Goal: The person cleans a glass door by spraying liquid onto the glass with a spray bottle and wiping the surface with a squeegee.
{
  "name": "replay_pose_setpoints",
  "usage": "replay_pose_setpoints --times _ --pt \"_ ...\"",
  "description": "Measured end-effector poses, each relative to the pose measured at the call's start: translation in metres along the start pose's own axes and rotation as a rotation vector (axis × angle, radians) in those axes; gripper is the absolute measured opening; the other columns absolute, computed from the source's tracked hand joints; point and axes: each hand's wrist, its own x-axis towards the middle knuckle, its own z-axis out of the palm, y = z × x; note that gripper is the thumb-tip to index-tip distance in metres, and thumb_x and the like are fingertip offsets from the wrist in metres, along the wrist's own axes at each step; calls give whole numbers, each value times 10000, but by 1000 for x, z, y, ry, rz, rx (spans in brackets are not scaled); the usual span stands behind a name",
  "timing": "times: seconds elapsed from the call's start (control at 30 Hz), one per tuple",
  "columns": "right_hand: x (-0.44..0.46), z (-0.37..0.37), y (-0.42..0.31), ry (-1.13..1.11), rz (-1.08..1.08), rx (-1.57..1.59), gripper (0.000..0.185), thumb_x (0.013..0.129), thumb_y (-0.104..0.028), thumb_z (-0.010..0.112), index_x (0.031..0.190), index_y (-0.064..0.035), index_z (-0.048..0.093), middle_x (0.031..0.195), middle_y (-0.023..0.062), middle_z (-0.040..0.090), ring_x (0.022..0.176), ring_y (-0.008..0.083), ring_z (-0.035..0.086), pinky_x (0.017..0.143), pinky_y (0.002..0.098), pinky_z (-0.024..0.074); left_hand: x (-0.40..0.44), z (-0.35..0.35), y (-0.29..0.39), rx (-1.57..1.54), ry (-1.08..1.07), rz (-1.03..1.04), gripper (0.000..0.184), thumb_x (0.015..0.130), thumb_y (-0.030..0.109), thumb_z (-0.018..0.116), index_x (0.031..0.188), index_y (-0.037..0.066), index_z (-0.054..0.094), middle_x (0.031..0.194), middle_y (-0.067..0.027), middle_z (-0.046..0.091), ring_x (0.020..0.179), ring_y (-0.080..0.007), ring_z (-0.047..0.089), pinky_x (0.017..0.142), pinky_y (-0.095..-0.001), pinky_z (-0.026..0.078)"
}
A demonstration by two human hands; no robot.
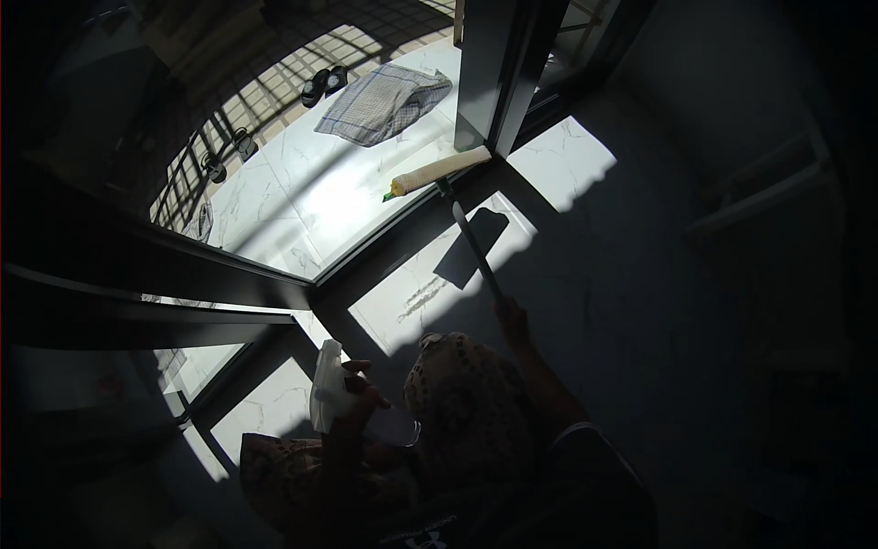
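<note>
In the head view, my right hand (510,322) is closed around the handle of a window washer (443,172), a T-bar with a cream sleeve and green parts. Its head lies along the lower edge of the glass beside the door frame, and its shadow falls on the tiles. My left hand (358,395) grips a spray bottle (326,384) with a white trigger head. The bottle is tilted, with its pale translucent body towards my lap. Deep shade hides part of both hands.
Dark door frames (498,82) stand around the opening. Outside, a checked cloth (380,102) lies on sunlit white tiles, near a pair of dark sandals (324,84) and further footwear (229,154). A wet-looking smear (422,297) marks the inside floor.
</note>
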Motion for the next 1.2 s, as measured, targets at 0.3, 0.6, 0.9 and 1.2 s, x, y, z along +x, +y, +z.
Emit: replay_pose_setpoints --times 0.3,0.6,0.9,1.2 --pt "-16 -10 11 -67 -57 -163 286 804 -341 543 794 -56 520 629 155 540 606 362 536 486 402 403 -16 15 24 -18 59 62 383 725 68 576 1062 -29 422 729 -26 460 649 -147 517 637 -283 447" --pt "8 -70 -82 182 -162 10 266 788 -238 597 960 -39 556 653 80 565 579 154 536 519 293 415 2 7 10 -57 85 171 560 680 -37 514 1197 -42 299 878 -124 497 592 -162 547 520 -268 492" --pt "107 -115 -232 288 -305 209 224 809 -175 577 968 -19 552 711 20 570 634 80 506 561 244 412 9 26 38 301 36 225 666 603 22 523 1222 -74 297 1011 -192 515 640 -186 579 507 -268 501" --pt "115 -92 -197 237 -304 251 230 821 -198 554 947 -5 550 678 44 550 616 85 493 550 248 406 -1 29 39 305 106 144 710 548 3 516 1231 -19 327 986 -187 536 626 -222 605 482 -283 513"
